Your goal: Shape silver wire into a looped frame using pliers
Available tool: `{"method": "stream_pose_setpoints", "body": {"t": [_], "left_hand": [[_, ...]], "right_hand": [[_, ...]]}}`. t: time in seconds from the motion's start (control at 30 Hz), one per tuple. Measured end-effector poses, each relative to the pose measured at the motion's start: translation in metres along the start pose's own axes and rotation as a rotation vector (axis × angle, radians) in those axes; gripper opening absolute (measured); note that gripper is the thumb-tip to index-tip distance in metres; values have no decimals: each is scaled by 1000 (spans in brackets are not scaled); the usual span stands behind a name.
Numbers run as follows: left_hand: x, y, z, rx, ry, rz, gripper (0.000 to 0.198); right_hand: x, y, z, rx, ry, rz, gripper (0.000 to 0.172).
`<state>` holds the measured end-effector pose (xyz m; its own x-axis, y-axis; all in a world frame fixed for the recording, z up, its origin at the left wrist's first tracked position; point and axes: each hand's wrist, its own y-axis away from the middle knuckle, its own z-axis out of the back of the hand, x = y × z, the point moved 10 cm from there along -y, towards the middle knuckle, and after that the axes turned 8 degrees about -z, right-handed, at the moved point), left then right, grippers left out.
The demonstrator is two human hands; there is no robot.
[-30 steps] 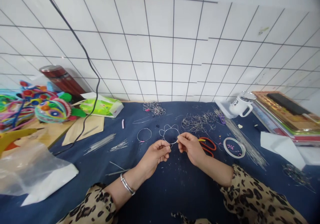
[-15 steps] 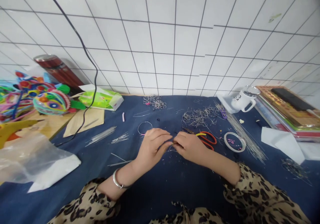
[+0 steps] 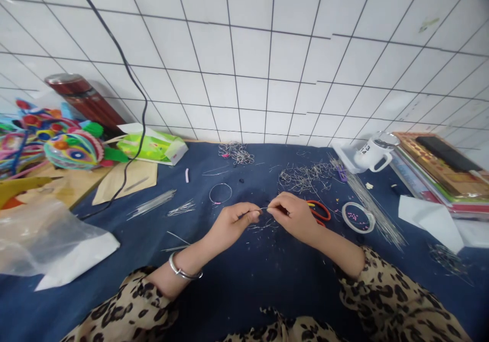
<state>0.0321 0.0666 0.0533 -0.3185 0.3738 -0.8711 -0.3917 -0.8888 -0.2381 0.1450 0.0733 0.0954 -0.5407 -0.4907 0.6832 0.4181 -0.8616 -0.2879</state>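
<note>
Two hands pinch one thin wire (image 3: 263, 209): the left hand (image 3: 233, 223) grips one end between thumb and forefinger, the right hand (image 3: 295, 216) grips the other, and the wire spans the gap just above the blue cloth (image 3: 244, 291). Risk: the wire looks fine and springy; a slack pinch may let an end flick free among the wire scraps (image 3: 305, 178). Uneven pull may kink it. The orange-handled cutters (image 3: 320, 210), just beside the right hand, may snag it

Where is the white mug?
In the head view, the white mug stands at the back right of the blue cloth, by the tiled wall, just left of the stack of boards.
</note>
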Motion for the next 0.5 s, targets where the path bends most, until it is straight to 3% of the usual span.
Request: {"method": "stream_pose_setpoints", "body": {"t": [0.2,0.5], "left_hand": [[-8,2,3,-49,-38,-55,21],[5,3,6,-150,223,83,25]], "right_hand": [[2,2,-4,16,-51,10,9],[-5,2,-8,54,-78,-51,10]]}}
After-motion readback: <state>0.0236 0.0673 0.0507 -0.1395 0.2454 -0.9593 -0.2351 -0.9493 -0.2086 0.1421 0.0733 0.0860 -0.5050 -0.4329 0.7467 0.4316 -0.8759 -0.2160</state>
